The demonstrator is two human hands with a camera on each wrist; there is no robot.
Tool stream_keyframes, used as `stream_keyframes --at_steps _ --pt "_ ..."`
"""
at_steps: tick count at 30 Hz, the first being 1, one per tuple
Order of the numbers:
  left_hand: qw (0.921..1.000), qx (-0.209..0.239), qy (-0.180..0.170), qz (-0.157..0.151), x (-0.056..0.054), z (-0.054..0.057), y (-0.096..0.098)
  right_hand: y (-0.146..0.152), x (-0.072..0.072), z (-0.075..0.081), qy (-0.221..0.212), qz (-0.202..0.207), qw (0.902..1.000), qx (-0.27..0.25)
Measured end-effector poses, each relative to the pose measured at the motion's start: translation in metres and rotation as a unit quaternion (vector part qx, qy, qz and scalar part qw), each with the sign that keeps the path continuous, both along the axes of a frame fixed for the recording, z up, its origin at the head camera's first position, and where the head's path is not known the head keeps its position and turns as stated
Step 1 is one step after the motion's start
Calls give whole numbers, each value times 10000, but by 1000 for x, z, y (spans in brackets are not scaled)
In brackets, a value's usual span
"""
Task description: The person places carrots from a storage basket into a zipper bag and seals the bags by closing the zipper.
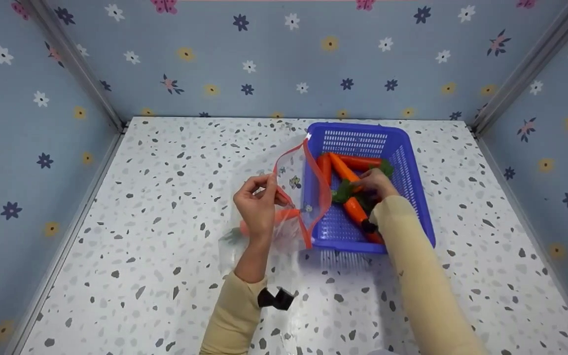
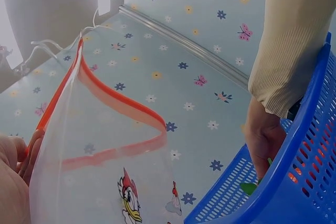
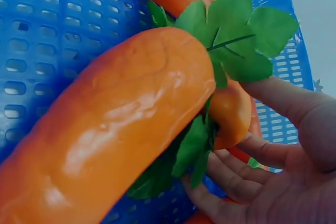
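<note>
Head view: we locate the left hand (image 1: pixel 258 204) just off centre at eight o'clock, fingers bent and drawn together, thumb and fingertips pinching the red rim of a clear bag (image 1: pixel 286 240). A bagged carrot (image 1: pixel 289 213) lies inside, its tip toward two o'clock. At three o'clock from this hand we find a blue basket (image 1: pixel 353 246) on the speckled table (image 1: pixel 165 197). Inside it, the right hand (image 1: pixel 378 183) holds the five o'clock end of an orange carrot (image 1: pixel 344 167), whose tip points to eleven.

Left wrist view: we see the left hand at eight o'clock, fingertips closed on the rim; the bag mouth is spread. The right hand, at four, reaches into the basket, whose wall partly hides its fingers.

Right wrist view: we note the right hand at four o'clock, half open, thumb above and fingers beneath the blunt carrot end, beside green leaves (image 3: pixel 231 32). A foreground carrot (image 3: pixel 121 114) extends toward eight.
</note>
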State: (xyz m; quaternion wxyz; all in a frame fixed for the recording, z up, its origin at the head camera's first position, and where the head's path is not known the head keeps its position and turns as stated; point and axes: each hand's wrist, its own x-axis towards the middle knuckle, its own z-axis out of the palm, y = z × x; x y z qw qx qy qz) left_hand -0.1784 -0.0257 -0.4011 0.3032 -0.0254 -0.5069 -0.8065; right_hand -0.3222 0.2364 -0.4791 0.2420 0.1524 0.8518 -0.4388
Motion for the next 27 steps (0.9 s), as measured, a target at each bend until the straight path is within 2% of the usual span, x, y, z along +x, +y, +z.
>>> stream_keyframes --at_steps 4,6,7,8,10,13,14,16,17,20,21,23,24,26,27 --pt "9997 -55 -231 -9 2 4 0 0 0 0 17 64 10000 1" --pt "9996 -39 -291 19 -1 -1 -1 0 0 1 13 66 10000 -10" --pt "9998 22 -216 -17 -15 -25 -2 0 0 2 -6 47 10000 -24" --pt "10000 36 -86 -12 -21 -35 -3 1 0 3 -7 60 10000 -32" --pt "9999 131 -78 -52 -31 -53 -4 1 0 5 -15 90 10000 -24" --pt "9997 131 165 -135 -54 -92 -7 3 1 8 8 110 9999 3" --pt "9999 97 96 -104 -47 -81 -6 3 1 10 14 103 9999 44" --pt "9998 125 104 -126 -44 -76 -6 4 1 15 -25 -24 9999 112" --pt "9995 135 243 -142 -44 -77 -5 5 2 17 -23 -57 9999 117" --pt "9999 100 55 -94 -23 -40 -2 8 3 22 124 -75 9997 201" --pt "9997 67 197 -115 -23 -42 -2 9 3 24 217 -11 9995 212" --pt "9999 16 112 -89 -15 -29 -1 11 3 27 409 115 9989 195" --pt "9999 37 78 -101 -22 -39 -2 12 4 29 472 132 9986 217" --pt "9998 66 79 -141 -23 -42 -1 14 5 33 557 174 9980 257" --pt "9996 116 185 -185 -34 -61 -2 15 6 35 590 172 9978 265"
